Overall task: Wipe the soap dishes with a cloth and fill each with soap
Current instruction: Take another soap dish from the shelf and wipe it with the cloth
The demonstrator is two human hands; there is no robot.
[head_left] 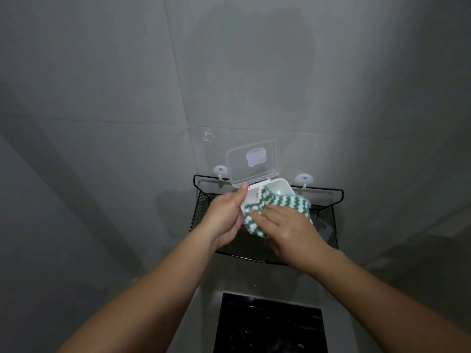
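A white soap dish [280, 190] is held above a black mesh wall basket, its clear hinged lid [252, 165] standing open. My left hand [226, 215] grips the dish from its left side, thumb on the rim by the hinge. A green-and-white striped cloth [280, 201] lies across the inside of the dish and hangs over its front edge. My right hand [290, 233] holds the cloth, its fingers pressing the cloth onto the dish. No soap shows.
The black mesh basket [328, 225] hangs from two white suction hooks [303, 180] on a grey tiled wall. Something clear lies inside it at the right. A black rectangular fixture [270, 324] sits below, near the frame's bottom edge.
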